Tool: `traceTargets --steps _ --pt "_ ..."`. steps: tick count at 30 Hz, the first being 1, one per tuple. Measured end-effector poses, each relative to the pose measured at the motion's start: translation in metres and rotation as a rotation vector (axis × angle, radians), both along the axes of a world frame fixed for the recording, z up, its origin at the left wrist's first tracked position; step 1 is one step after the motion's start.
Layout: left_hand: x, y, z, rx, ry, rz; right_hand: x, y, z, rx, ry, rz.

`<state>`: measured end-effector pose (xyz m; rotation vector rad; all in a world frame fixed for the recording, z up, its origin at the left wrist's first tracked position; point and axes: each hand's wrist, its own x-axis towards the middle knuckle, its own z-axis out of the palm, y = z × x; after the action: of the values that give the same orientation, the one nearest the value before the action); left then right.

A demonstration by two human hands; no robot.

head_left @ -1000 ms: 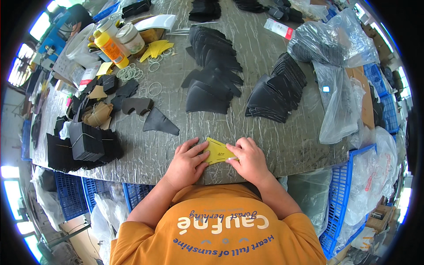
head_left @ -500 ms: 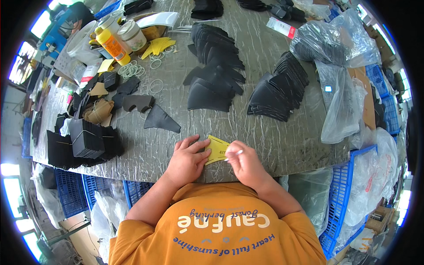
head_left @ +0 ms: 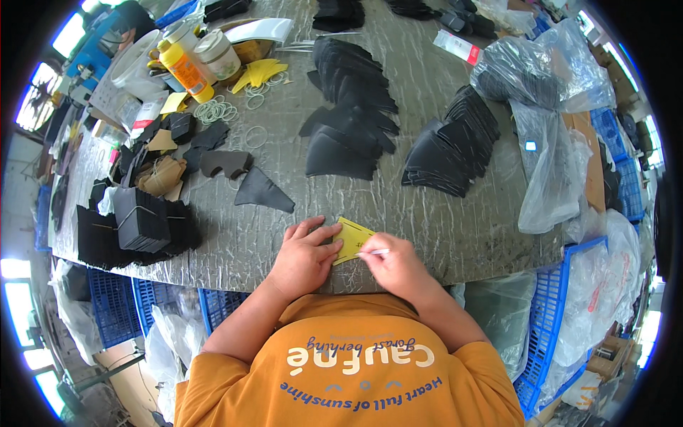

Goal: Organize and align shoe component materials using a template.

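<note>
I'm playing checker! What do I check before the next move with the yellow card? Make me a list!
1. Left grip on the yellow card: ok, its fingers rest over the left edge.
2. White pen held in the right grip: ok.
3. Pen tip touching the card: cannot tell, it's too small to see.
4. Whole card in sight: not ok, the grips cover parts of it.
5. Loose black piece apart from the card: ok, it lies farther up the table.
6. Black stacks away from both grips: ok, there's a gap.
</note>
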<state>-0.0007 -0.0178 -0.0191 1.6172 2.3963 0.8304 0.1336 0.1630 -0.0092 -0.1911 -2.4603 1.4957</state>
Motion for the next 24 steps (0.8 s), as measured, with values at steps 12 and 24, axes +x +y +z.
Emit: traceTargets --steps 12,24 --pt "0.002 -0.001 0.001 -0.023 0.039 -0.002 -0.029 0.011 0.010 -0.004 0.104 -0.126" --pt "0.001 0.000 0.001 -0.019 0.041 0.006 0.007 0.031 0.003 -0.078 -0.106 -0.189"
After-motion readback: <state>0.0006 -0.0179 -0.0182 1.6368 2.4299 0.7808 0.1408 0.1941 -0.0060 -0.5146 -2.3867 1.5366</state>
